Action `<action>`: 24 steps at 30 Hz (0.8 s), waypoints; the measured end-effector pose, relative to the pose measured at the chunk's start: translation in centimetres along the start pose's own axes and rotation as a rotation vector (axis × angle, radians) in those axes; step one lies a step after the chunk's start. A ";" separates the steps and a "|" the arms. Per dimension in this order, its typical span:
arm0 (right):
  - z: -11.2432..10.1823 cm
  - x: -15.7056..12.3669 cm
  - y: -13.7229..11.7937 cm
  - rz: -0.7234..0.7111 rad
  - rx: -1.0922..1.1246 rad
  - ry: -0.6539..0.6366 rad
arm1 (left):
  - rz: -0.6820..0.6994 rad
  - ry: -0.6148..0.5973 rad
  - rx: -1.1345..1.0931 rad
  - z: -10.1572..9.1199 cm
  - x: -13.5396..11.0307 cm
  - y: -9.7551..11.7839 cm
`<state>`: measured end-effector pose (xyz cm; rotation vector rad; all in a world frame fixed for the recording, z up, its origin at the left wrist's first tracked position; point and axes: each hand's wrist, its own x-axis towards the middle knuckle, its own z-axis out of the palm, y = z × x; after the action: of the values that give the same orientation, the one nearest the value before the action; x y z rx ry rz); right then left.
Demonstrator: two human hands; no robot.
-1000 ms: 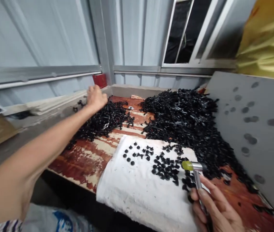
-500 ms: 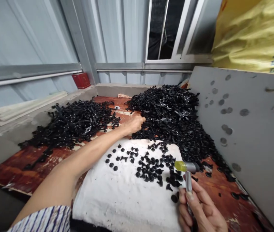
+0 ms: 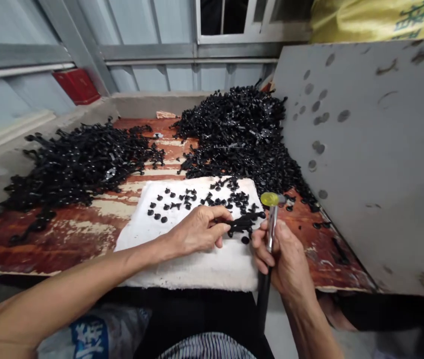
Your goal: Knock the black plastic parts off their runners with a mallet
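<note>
My left hand [image 3: 203, 228] is over the white cloth [image 3: 197, 269], its fingers pinched on a small bunch of long black parts [image 3: 243, 222] that point to the right. My right hand [image 3: 282, 249] grips a mallet [image 3: 272, 224] by its metal shaft. The mallet has a yellow face on its head and a dark lower handle, and it stands upright at the cloth's right edge. Several short black round-headed pieces [image 3: 157, 216] lie scattered on the cloth, some partly hidden behind my left hand.
A large heap of black parts [image 3: 234, 124] sits at the back, and another pile [image 3: 73, 159] on the left of the worn red-brown board [image 3: 95, 232]. A grey panel [image 3: 376, 164] stands along the right. A red box [image 3: 77, 86] rests in the back left corner.
My left hand has come back from the large heap to above the cloth, now with black parts in its fingers. The right hand still holds the mallet. The view has tilted downward.
</note>
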<state>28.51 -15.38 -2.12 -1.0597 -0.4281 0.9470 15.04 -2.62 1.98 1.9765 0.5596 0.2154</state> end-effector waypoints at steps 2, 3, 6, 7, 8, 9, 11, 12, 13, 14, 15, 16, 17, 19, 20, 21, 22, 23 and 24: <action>-0.1 -0.1 0.0 -0.003 -0.003 -0.013 | 0.308 0.116 0.301 0.5 -0.7 -0.7; -0.1 -0.2 0.0 0.001 -0.008 -0.018 | 0.452 0.171 0.448 0.6 -1.0 -1.0; -0.1 -0.3 0.0 0.022 -0.029 -0.043 | 0.760 0.299 0.797 1.1 -1.8 -2.0; -0.1 -0.3 0.0 0.026 -0.034 -0.054 | 0.824 0.338 0.869 1.3 -2.1 -2.2; -0.1 -0.3 0.0 0.029 -0.037 -0.063 | 0.860 0.378 0.905 1.7 -2.3 -2.3; -0.1 -0.3 0.0 0.027 -0.038 -0.070 | 0.854 0.416 0.896 2.1 -2.6 -2.3; -0.2 -0.3 0.1 0.014 -0.036 -0.078 | 0.713 0.451 0.746 2.9 -3.2 -1.8; -0.2 -0.3 0.2 0.007 -0.036 -0.080 | 0.596 0.451 0.620 3.1 -3.5 -1.4; -0.3 -0.3 0.2 0.000 -0.037 -0.084 | 0.455 0.437 0.477 3.2 -3.7 -0.9; -0.3 -0.3 0.3 -0.005 -0.040 -0.088 | 0.305 0.404 0.329 3.2 -3.8 -0.4; -0.4 -0.3 0.3 -0.008 -0.043 -0.095 | 0.156 0.350 0.188 3.0 -3.7 0.0; -0.4 -0.3 0.3 -0.011 -0.048 -0.102 | 0.013 0.284 0.059 2.6 -3.5 0.4; -0.4 -0.3 0.3 -0.013 -0.053 -0.110 | -0.115 0.206 -0.062 2.2 -3.2 0.7; -0.5 -0.4 0.4 -0.016 -0.063 -0.122 | -0.300 0.038 -0.289 1.6 -2.3 1.0; -0.5 -0.4 0.4 -0.017 -0.070 -0.126 | -0.360 -0.021 -0.392 1.4 -1.9 1.0; -0.6 -0.4 0.4 -0.016 -0.078 -0.130 | -0.400 -0.055 -0.482 1.3 -1.4 1.0; -0.6 -0.4 0.3 -0.015 -0.087 -0.133 | -0.419 -0.063 -0.552 1.3 -1.0 1.0; -0.6 -0.4 0.3 -0.011 -0.096 -0.137 | -0.424 -0.047 -0.598 1.4 -0.6 1.0; -0.6 -0.5 0.3 -0.008 -0.103 -0.137 | -0.418 -0.012 -0.624 1.6 -0.4 1.0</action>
<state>28.56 -16.08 -2.62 -1.0887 -0.5997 1.0025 15.58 -4.44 2.22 1.2280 0.7750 0.0981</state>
